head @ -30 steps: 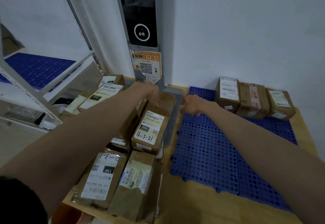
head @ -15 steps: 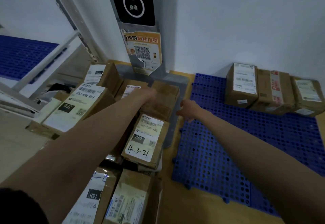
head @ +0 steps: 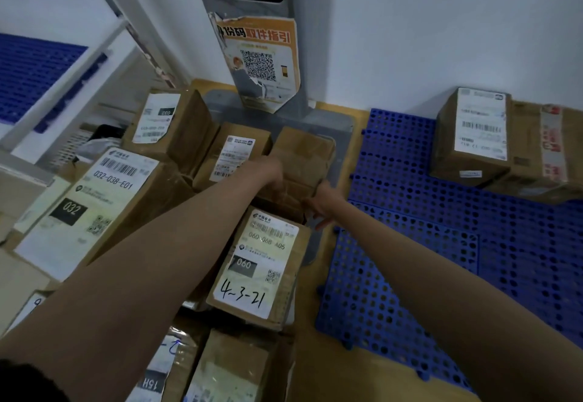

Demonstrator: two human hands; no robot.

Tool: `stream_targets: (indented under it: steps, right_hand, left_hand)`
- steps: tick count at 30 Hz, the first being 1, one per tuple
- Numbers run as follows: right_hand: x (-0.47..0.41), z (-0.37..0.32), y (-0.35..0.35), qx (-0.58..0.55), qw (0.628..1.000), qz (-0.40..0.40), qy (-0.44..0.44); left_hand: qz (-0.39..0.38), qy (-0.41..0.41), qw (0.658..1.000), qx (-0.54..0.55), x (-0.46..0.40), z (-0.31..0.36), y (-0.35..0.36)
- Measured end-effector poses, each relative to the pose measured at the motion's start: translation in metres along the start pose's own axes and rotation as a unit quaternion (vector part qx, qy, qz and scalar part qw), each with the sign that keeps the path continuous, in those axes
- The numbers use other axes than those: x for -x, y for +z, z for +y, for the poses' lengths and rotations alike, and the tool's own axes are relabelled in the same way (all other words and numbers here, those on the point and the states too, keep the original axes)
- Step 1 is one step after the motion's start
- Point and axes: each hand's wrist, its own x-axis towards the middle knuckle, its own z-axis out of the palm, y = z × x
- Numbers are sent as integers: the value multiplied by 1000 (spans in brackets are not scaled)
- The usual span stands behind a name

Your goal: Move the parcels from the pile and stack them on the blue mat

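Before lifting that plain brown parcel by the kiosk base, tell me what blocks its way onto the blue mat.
Nothing visible. Both the left hand and right hand are already on the plain brown parcel, and the near part of the blue mat beside it lies bare. The stacked parcels sit at its far corner.

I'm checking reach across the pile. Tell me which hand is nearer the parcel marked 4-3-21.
Right. The right hand is just past the far right corner of the parcel marked 4-3-21. The left hand is farther back, on the plain brown parcel.
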Motion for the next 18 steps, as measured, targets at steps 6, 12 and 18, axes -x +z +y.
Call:
stream_targets:
  steps: [6,12,18]
  right_hand:
    - [-8,8,2,-22,999,6,-37]
    - [3,15,-1,-61,992,18,-105]
    - [14,14,-19,-66,988,22,-140]
  left_hand:
    - [-3,-13,1000,12,-7,0,0]
    - [-1,-16,1000,13,-5,4,1]
    - [40,-10,999,-2,0,9,-15]
